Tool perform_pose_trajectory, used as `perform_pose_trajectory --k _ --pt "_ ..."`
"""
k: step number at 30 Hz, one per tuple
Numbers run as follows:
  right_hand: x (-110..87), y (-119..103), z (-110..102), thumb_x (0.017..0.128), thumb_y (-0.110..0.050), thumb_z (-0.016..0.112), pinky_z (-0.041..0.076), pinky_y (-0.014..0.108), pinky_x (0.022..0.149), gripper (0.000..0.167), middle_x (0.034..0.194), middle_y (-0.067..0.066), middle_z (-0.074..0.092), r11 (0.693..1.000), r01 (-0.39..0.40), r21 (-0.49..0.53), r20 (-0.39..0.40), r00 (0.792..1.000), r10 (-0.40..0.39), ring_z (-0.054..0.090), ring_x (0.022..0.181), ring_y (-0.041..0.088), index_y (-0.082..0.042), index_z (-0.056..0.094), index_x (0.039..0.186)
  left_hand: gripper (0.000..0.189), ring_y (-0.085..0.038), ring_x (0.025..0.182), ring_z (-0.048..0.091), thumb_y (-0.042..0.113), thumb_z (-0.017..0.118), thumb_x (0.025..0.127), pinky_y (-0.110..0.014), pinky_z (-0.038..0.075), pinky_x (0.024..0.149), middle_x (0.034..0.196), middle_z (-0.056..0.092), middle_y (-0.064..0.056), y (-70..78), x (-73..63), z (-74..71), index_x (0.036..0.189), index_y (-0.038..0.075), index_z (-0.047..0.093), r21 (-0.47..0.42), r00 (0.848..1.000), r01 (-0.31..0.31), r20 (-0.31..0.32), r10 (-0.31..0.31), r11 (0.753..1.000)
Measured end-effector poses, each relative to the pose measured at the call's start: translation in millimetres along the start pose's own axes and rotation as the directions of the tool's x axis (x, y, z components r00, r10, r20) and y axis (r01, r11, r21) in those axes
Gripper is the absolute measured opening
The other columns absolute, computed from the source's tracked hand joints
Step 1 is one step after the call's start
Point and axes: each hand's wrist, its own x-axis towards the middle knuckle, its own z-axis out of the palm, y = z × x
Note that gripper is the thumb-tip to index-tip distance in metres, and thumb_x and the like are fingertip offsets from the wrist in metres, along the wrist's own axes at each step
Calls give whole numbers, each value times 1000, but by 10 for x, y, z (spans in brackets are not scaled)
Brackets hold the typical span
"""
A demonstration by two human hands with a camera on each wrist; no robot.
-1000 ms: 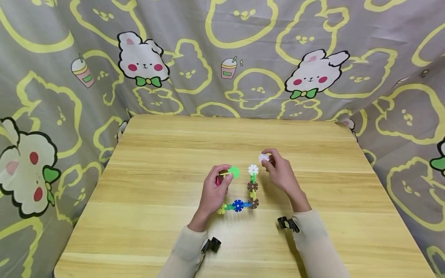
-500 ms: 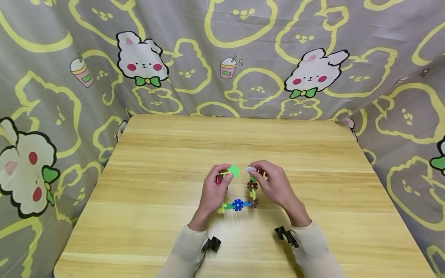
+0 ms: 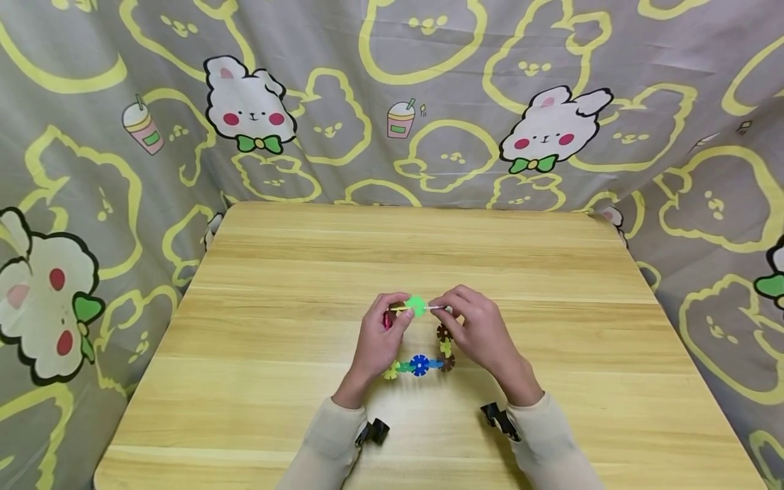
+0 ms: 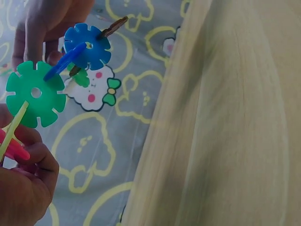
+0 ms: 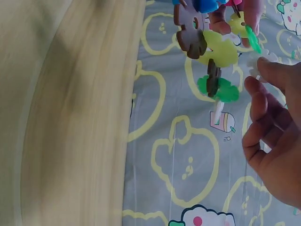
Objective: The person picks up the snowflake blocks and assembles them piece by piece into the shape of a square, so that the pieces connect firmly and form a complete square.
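My left hand (image 3: 382,333) pinches a chain of slotted plastic flower discs near a pink disc (image 4: 16,146) and a yellow disc (image 4: 16,125). A bright green disc (image 3: 416,305) sticks out past its fingertips. Between thumb and fingers, my right hand (image 3: 484,330) pinches a loose white disc (image 5: 254,66), edge-on against the green one; whether their slots interlock cannot be told. The rest of the chain bends below both hands, with a dark blue disc (image 3: 419,365) and a brown disc (image 3: 444,333). Its white end disc (image 5: 218,110) hangs beside the right hand.
A wood-grain table (image 3: 294,272) lies under the hands. Grey curtain (image 3: 343,102) with rabbit prints encloses its back and sides. A black wrist camera is strapped at each sleeve.
My right hand has moved left and slightly down, bringing the white disc from beyond the chain's end to the green disc. My left hand has barely moved.
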Motion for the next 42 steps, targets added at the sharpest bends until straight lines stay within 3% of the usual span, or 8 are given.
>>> perform_pose_trajectory --k 3,8,17,27,36,42 --pt "-5 -10 14 84 -10 74 53 26 60 5 84 1 68 998 54 -38 -29 998 -55 60 70 10 -9 73 89 22 -17 68 42 7 58 96 -16 33 56 95 55 -12 -1 -1 10 117 0 60 6 1000 12 -1 -12 1000" --pt "-23 -8 38 81 -4 75 54 24 63 6 77 3 69 991 112 -73 -72 990 -118 63 68 14 -5 73 86 19 -11 67 41 6 57 96 -16 33 57 90 53 -11 -10 0 37 113 -2 59 22 1000 10 -3 -9 1000" --pt "-55 34 107 77 2 76 57 26 62 9 73 6 70 987 145 -65 -129 980 -152 66 64 17 -5 74 81 14 -7 63 40 5 57 96 -16 33 57 84 50 -9 -8 0 47 107 -3 59 18 1000 4 17 -4 1000" --pt "-70 74 165 75 4 76 56 26 61 9 70 7 70 980 194 -48 -158 967 -199 65 62 18 -4 74 79 14 -4 63 40 8 59 95 -16 36 58 97 57 -12 23 6 18 105 -2 58 65 997 30 75 -34 997" --pt "-49 69 163 75 3 78 54 23 60 11 72 5 68 984 172 -53 -142 974 -178 63 63 16 -4 75 83 13 -8 62 39 6 61 94 -16 33 56 92 56 -12 4 26 12 104 -2 61 101 999 -36 26 34 994" --pt "-36 59 141 76 -1 79 51 21 59 12 76 2 67 989 148 -29 -138 979 -151 61 67 13 -6 76 86 12 -12 61 39 4 61 93 -15 31 56 91 55 -13 -5 36 -3 104 -2 61 78 998 -61 18 60 995"
